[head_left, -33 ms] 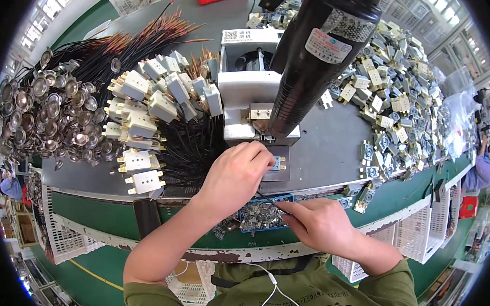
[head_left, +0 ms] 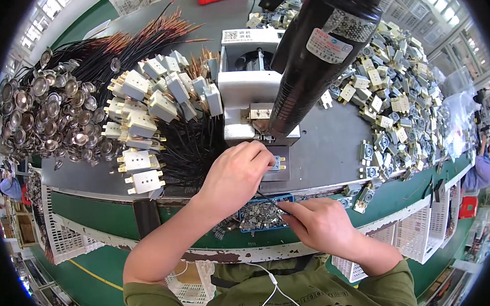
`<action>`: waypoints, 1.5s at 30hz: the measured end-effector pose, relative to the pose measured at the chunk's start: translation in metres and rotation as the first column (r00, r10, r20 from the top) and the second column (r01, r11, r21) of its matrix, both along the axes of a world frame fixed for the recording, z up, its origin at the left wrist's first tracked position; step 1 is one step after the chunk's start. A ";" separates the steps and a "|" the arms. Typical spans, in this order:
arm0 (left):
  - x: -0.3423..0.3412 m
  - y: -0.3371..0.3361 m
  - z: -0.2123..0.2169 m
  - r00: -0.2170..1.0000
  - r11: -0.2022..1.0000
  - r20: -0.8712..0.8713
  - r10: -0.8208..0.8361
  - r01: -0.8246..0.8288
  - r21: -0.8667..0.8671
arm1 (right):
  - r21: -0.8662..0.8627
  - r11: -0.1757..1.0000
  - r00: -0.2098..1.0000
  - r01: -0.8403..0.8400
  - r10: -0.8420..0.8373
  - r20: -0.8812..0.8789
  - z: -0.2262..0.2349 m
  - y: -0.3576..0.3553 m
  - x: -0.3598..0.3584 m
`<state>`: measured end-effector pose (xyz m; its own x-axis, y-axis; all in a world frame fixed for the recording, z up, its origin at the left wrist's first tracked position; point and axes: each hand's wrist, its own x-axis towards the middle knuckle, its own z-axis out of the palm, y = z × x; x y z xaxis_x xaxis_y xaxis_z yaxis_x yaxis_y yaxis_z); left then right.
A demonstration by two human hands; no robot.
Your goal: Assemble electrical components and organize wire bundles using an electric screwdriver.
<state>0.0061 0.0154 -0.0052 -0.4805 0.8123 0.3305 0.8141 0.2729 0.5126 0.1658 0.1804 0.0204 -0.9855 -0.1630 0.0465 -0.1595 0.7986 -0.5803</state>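
My left hand (head_left: 237, 170) is closed, its fingertips on a small blue-grey plastic housing with brass terminals (head_left: 279, 163). That part lies on a flat metal plate (head_left: 282, 175) at the foot of the machine, mostly hidden by my fingers. Between thumb and fingers my right hand (head_left: 325, 226) pinches a thin black tool (head_left: 268, 198). The tool slants up and left toward the left hand; its kind does not show clearly. Below it sits a blue tray (head_left: 291, 196) holding many small metal pieces (head_left: 262, 215).
A silver fixture (head_left: 251, 86) and a slanted black electric screwdriver (head_left: 312, 61) stand just beyond my hands. To the left lie finished-looking cream-and-grey housings (head_left: 144, 125), black wires (head_left: 192, 150) and metal discs (head_left: 49, 113). Loose housings (head_left: 392, 101) are heaped at right.
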 end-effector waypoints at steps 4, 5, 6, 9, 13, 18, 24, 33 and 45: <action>0.005 -0.004 0.018 0.998 0.998 -0.041 -0.057 0.057 -0.001 | 0.123 0.992 0.979 -0.002 0.027 -0.203 0.007 0.004 -0.002; 0.007 -0.008 0.021 0.987 0.988 -0.060 -0.146 0.149 0.049 | 0.144 0.990 0.965 0.002 0.036 -0.261 0.009 0.006 -0.003; 0.010 -0.014 0.022 0.987 0.987 -0.059 -0.149 0.152 0.049 | 0.144 0.990 0.965 0.005 0.033 -0.260 0.012 0.009 -0.004; 0.013 -0.032 0.024 0.937 0.950 0.170 -0.305 0.312 -0.015 | 0.039 0.997 0.992 -0.064 0.068 -0.110 0.018 0.024 -0.021; 0.003 -0.038 0.030 0.956 0.909 0.119 -0.268 0.292 -0.297 | -0.274 0.959 0.834 0.073 0.092 0.544 0.003 0.040 -0.046; 0.011 -0.042 0.035 0.987 0.985 0.085 -0.135 0.143 -0.096 | -0.412 0.910 0.993 0.055 -0.093 -0.073 -0.006 0.029 -0.017; 0.021 -0.032 0.019 0.978 0.997 0.198 -0.065 0.056 0.049 | -0.502 0.846 0.887 0.180 -0.361 -0.288 -0.029 0.006 -0.026; 0.014 -0.042 0.023 0.973 0.985 -0.198 -0.122 0.095 -0.141 | -0.815 0.432 0.922 0.385 -0.141 0.361 -0.005 0.009 -0.034; 0.021 -0.039 0.028 0.990 0.992 -0.105 -0.096 0.087 -0.092 | -0.594 0.758 0.950 0.269 -0.108 0.292 0.000 0.008 -0.025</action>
<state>0.0268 -0.0233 0.0223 -0.3678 0.8790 0.3034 0.8875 0.2343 0.3968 0.1410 0.1884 0.0208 -0.9877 0.0129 -0.1561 0.1544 0.2492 -0.9561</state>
